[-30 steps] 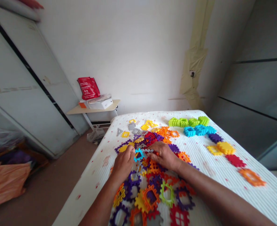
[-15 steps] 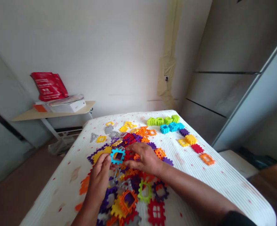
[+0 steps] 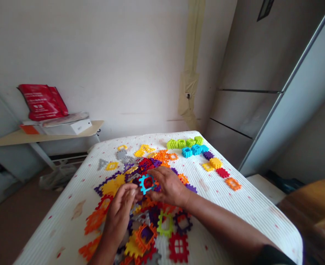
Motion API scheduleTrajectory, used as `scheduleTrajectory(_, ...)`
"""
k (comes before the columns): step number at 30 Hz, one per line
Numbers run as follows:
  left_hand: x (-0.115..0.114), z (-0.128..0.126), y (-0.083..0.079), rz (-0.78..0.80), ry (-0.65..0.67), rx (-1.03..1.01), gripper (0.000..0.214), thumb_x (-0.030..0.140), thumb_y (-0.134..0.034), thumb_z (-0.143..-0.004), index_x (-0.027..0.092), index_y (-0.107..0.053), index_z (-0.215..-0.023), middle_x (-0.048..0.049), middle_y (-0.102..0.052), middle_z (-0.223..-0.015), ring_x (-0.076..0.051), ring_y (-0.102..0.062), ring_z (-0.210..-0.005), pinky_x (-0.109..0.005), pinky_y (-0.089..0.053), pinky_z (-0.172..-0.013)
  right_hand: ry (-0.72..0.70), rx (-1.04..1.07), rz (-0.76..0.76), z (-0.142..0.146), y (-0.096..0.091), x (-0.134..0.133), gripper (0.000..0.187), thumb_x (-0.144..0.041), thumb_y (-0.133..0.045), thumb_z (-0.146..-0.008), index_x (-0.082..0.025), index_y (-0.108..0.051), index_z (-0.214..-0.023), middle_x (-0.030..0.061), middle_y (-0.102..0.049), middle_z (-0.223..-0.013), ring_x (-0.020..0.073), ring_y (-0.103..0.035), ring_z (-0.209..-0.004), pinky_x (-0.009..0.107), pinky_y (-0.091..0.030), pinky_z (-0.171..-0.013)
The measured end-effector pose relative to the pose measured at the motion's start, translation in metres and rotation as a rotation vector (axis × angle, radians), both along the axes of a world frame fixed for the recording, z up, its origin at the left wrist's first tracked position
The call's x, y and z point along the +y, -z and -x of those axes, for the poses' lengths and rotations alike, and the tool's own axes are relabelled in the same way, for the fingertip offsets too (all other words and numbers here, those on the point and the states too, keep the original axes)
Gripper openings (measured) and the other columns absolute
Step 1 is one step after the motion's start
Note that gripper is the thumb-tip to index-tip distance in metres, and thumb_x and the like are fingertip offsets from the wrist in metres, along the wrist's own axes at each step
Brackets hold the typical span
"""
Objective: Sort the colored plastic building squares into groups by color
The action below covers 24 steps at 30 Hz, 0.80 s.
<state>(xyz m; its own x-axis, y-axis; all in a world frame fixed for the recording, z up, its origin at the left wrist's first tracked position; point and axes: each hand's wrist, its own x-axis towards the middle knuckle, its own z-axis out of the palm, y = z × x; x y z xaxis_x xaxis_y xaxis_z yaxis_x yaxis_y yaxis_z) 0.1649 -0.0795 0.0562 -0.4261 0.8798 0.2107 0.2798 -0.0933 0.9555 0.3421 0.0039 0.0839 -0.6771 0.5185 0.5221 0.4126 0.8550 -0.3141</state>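
A light-blue square frame-shaped building piece (image 3: 143, 186) with notched edges is gripped at its right side by my right hand (image 3: 169, 186), above the heap. Just left of it is my left hand (image 3: 122, 206), its fingers loosely bent and apart from the piece, holding nothing that I can see. Beneath both hands spreads a heap of interlocking plastic pieces. Among them are a lime-green frame (image 3: 165, 223), a red window piece (image 3: 178, 247), an orange frame (image 3: 146, 237) and yellow pieces (image 3: 114, 184). My hands hide part of the heap.
Sorted stacks line the table's far right: lime-green (image 3: 181, 143), light-blue (image 3: 196, 149), purple (image 3: 208, 155), yellow (image 3: 215, 163), red (image 3: 222, 172) and orange (image 3: 233, 183). A side table (image 3: 10, 139) with a red bag (image 3: 42, 102) stands left; a fridge (image 3: 245, 106) stands right.
The light-blue piece has passed from my left hand to my right hand and turned slightly. My left fingers have come off it. The whole view has shifted a little to the right.
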Motion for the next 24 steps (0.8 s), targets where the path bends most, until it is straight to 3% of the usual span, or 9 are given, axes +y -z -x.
scheduleTrajectory(3, -0.001, 0.022, -0.002, -0.073, -0.065, -0.035, 0.036, 0.051, -0.053, -0.076, 0.021, -0.056, -0.096, -0.0034, -0.067, -0.084, -0.018, -0.062, -0.079, -0.030, -0.050, -0.074, 0.143, 0.000, 0.038, -0.038, 0.004, 0.023, 0.056, -0.033, -0.061, -0.077, -0.017, -0.046, -0.128, 0.0137, -0.056, -0.119, 0.0233, -0.055, -0.104, 0.037, -0.045, -0.088)
scheduleTrajectory(7, -0.004, 0.063, -0.001, -0.155, -0.387, -0.031, 0.026, 0.043, -0.056, -0.076, 0.020, -0.060, -0.088, -0.0010, -0.066, -0.078, -0.016, -0.060, -0.071, -0.028, -0.049, -0.071, 0.422, -0.100, 0.131, -0.098, 0.022, 0.058, 0.057, -0.025, -0.059, -0.075, -0.014, -0.046, -0.129, 0.0144, -0.058, -0.115, 0.0214, -0.061, -0.091, 0.035, -0.048, -0.081)
scheduleTrajectory(10, -0.006, 0.087, 0.000, -0.194, -0.579, -0.060, 0.018, 0.035, -0.058, -0.073, 0.019, -0.061, -0.080, 0.0005, -0.065, -0.071, -0.014, -0.058, -0.065, -0.026, -0.047, -0.065, 0.537, -0.195, 0.154, -0.125, 0.040, 0.074, 0.058, -0.020, -0.057, -0.073, -0.011, -0.046, -0.129, 0.0156, -0.059, -0.115, 0.0229, -0.061, -0.095, 0.035, -0.047, -0.083)
scheduleTrajectory(16, -0.008, 0.101, 0.000, -0.168, -0.738, -0.118, 0.012, 0.025, -0.058, -0.065, 0.020, -0.061, -0.075, 0.0033, -0.061, -0.063, -0.012, -0.054, -0.058, -0.022, -0.042, -0.054, 0.629, -0.331, 0.128, -0.130, 0.052, 0.077, 0.056, -0.012, -0.055, -0.071, -0.012, -0.048, -0.127, 0.0145, -0.053, -0.127, 0.0233, -0.051, -0.115, 0.032, -0.042, -0.093)
scheduleTrajectory(21, -0.005, 0.100, 0.002, -0.136, -0.753, -0.151, 0.011, 0.022, -0.058, -0.061, 0.019, -0.059, -0.071, 0.0043, -0.060, -0.059, -0.011, -0.052, -0.056, -0.020, -0.041, -0.054, 0.839, -0.361, 0.110, -0.123, 0.046, 0.063, 0.030, -0.028, -0.052, -0.082, -0.016, -0.057, -0.109, 0.0120, -0.063, -0.104, 0.0234, -0.060, -0.095, 0.030, -0.046, -0.075)
scheduleTrajectory(24, -0.004, 0.101, 0.006, -0.145, -0.751, -0.152, 0.012, 0.022, -0.059, -0.060, 0.020, -0.060, -0.073, 0.0046, -0.060, -0.058, -0.012, -0.053, -0.056, -0.021, -0.041, -0.052, 0.908, -0.388, 0.133, -0.118, 0.047, 0.059, 0.034, -0.042, -0.056, -0.080, -0.017, -0.055, -0.104, 0.0110, -0.063, -0.098, 0.0232, -0.061, -0.091, 0.028, -0.045, -0.069)
